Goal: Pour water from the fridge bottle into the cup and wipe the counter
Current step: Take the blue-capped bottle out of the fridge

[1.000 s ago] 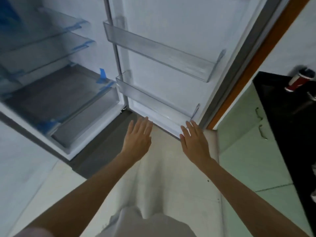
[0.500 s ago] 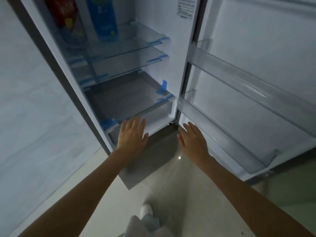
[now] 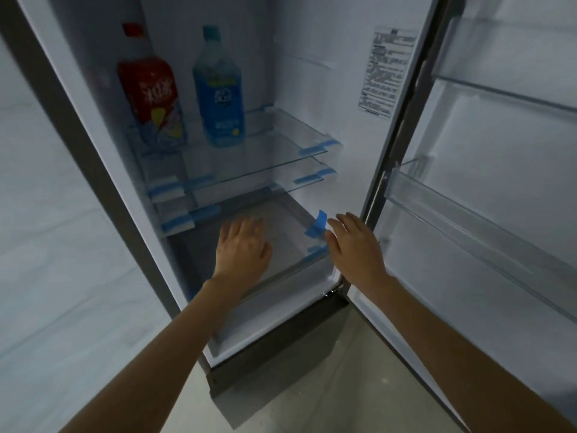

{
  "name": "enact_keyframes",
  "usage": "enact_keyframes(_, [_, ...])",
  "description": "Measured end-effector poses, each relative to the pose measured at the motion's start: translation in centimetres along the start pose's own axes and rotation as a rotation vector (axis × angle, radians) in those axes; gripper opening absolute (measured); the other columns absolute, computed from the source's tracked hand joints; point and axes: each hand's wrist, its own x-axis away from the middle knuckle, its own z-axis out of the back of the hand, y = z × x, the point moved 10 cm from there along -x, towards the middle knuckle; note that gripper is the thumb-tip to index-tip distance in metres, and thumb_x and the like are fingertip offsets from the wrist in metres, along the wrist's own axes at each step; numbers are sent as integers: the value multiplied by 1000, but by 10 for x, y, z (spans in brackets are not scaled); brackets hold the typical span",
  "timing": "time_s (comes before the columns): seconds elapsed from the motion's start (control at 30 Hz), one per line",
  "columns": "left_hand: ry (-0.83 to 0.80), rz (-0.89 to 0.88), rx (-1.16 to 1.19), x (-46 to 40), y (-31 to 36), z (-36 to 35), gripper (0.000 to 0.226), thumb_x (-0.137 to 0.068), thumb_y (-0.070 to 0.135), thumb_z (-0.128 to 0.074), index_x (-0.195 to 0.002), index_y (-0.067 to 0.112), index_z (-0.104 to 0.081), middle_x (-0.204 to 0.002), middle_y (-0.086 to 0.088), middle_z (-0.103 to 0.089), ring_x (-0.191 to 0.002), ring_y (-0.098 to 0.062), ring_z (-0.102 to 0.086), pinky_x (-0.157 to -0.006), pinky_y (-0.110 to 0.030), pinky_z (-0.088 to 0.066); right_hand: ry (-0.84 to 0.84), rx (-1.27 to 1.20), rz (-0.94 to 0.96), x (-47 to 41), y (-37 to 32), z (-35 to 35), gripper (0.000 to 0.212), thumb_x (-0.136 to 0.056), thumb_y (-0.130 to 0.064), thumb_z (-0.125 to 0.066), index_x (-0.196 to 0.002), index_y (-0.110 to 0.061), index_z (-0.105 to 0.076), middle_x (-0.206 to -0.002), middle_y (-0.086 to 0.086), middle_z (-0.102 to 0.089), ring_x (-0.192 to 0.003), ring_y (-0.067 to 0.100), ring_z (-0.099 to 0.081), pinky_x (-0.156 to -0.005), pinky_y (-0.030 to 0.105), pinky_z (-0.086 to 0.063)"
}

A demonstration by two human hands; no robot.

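The fridge stands open in front of me. A blue-labelled bottle (image 3: 220, 89) with a teal cap stands upright on the upper glass shelf (image 3: 281, 145). To its left on that shelf is a red-labelled bottle (image 3: 151, 101) with a red cap. My left hand (image 3: 243, 248) is open, palm down, stretched in over the bottom drawer cover, well below both bottles. My right hand (image 3: 356, 245) is open too, at the lower right edge of the fridge compartment beside a strip of blue tape. Neither hand holds anything. No cup or cloth is in view.
The fridge door (image 3: 499, 182) hangs open on the right with clear door racks (image 3: 468, 220). Two lower glass shelves (image 3: 249, 182) carry blue tape. A pale wall (image 3: 46, 214) runs along the left. Tiled floor (image 3: 327, 385) lies below.
The view has swung left and up from the door and counter to the fridge interior, bringing the two bottles into sight. Both open hands have moved forward toward the lower shelves.
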Motion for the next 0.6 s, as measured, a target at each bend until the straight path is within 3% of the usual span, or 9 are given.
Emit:
enact_keyframes(0.1, [69,-19,-31,-11,-4,7,45,-80,22,-62,-118,-2,-62,-122,-23,-61,-115,-42,-57,-97,-59,-44,-15,-35,12,-22,-7,0,52,-97,-37,-29,-117,-3,-63,-119,18,-65,-118,35,-57,-99,46,-48])
enact_keyframes(0.43, [270,29,-111,-44,-19,58,48,-91,32,-44,-126,1,-57,-134,-21,-54,-126,-40,-48,-102,-58,-40,156,-163,131,-72,-20,16,45,-96,-34,-38,-117,-3,-63,-121,17,-64,-122,35,-54,-101,37,-38])
enact_keyframes(0.6, [330,129,-139,-70,-41,74,51,-93,36,-39,-126,1,-57,-134,-22,-53,-124,-42,-50,-101,-59,-41,193,-274,187,-109,-32,26,47,-98,-36,-35,-123,-5,-60,-129,16,-60,-130,35,-47,-105,42,-38])
